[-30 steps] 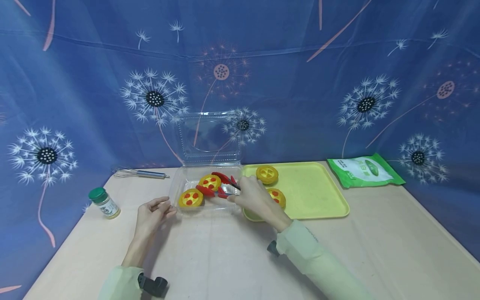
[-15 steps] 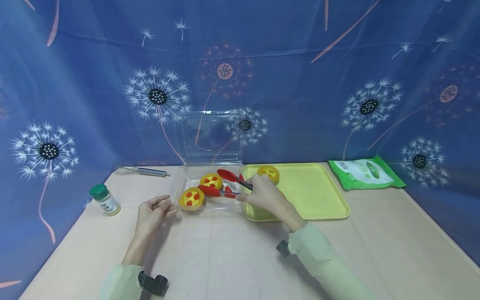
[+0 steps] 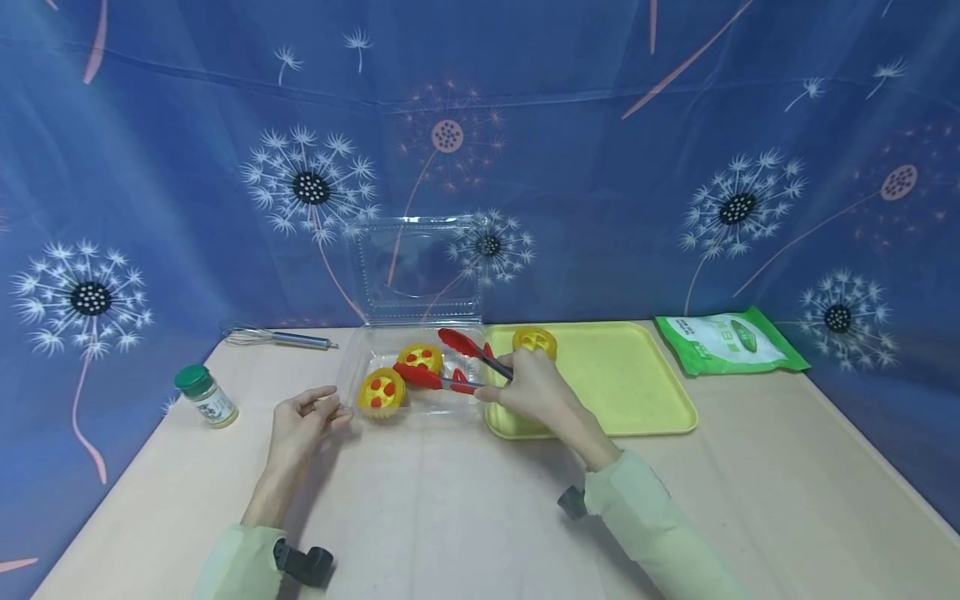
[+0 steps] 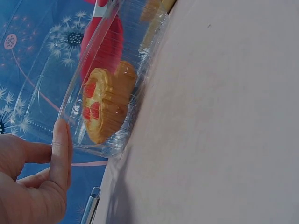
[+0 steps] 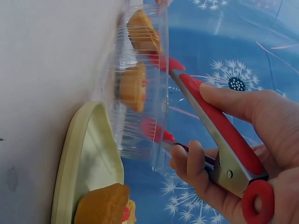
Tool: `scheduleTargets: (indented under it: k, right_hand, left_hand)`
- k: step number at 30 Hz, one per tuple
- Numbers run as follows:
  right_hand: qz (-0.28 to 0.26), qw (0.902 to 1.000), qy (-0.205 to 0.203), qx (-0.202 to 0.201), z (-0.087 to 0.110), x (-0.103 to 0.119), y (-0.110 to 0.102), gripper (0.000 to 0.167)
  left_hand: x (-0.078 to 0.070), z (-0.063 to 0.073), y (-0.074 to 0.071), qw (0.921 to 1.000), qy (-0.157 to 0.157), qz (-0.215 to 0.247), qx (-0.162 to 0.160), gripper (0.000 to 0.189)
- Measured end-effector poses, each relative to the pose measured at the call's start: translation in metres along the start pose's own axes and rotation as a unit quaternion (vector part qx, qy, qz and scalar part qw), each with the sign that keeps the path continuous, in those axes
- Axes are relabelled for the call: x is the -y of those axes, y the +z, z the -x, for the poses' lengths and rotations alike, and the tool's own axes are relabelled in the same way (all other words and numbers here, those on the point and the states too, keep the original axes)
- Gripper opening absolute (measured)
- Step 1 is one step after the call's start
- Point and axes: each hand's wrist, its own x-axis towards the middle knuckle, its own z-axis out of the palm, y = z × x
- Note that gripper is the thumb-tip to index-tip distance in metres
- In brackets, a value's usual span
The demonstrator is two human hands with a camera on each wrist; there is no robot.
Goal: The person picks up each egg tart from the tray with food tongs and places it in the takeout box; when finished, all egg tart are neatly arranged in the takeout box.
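Observation:
My right hand (image 3: 536,387) grips red-and-steel tongs (image 5: 210,116), their two red heads spread apart over the clear plastic box (image 3: 465,404). Inside that box are two yellow tarts with red dots: a front-left tart (image 3: 382,391) and a back tart (image 3: 420,358). One tong head overlaps the gap between these tarts; the other is to the right of the back one. At the box's left side, my left hand (image 3: 303,425) has a straight fingertip against the clear rim, as the left wrist view shows. The hinged lid (image 3: 420,267) stands up.
A yellow tray (image 3: 622,383) is right of the box, with a tart (image 3: 534,340) at its back left; my right hand covers part of the tray. A green-white packet (image 3: 731,342) lies farther right. A whisk (image 3: 281,338) and a green-capped jar (image 3: 206,397) are on the left.
My right hand has drawn back to the right with the tongs, whose heads have spread wider around the back tart. It now covers the tray's front tart. The left hand stays put.

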Motion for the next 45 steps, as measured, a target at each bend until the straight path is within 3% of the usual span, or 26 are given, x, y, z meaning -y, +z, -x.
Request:
scheduleTargets:
  k: [7, 14, 19, 30, 36, 40, 45]
  right_hand:
    - [0.04, 0.9989, -0.009, -0.025, 0.007, 0.002, 0.004, 0.022]
    - [0.107, 0.9906, -0.044, -0.073, 0.012, 0.001, 0.005, 0.048]
    - [0.126, 0.9857, -0.063, -0.092, 0.016, -0.001, 0.002, 0.047]
    - [0.074, 0.995, -0.041, -0.053, 0.024, -0.013, -0.016, 0.063]
    - [0.038, 0.9988, 0.005, -0.032, 0.03, -0.02, -0.033, 0.066]
    - [0.031, 0.9981, 0.025, -0.048, 0.038, -0.028, -0.051, 0.068]
    - [0.041, 0.9953, 0.021, -0.085, 0.047, -0.044, -0.07, 0.057]
  left_hand:
    - [0.0, 0.0, 0.001, 1.0, 0.0, 0.008, 0.003, 0.042]
    - [-0.001, 0.001, 0.002, 0.9999, 0.004, 0.01, 0.004, 0.042]
    - [-0.002, 0.001, 0.003, 0.9998, 0.006, 0.019, 0.004, 0.042]
    - [-0.002, 0.001, 0.002, 1.0, 0.001, 0.007, 0.004, 0.043]
    - [-0.003, 0.001, 0.001, 0.9999, -0.007, -0.012, 0.002, 0.043]
    - [-0.003, 0.001, 0.001, 0.9997, -0.014, -0.017, 0.003, 0.043]
    - [-0.003, 0.002, 0.0, 0.9997, -0.014, -0.017, 0.004, 0.044]
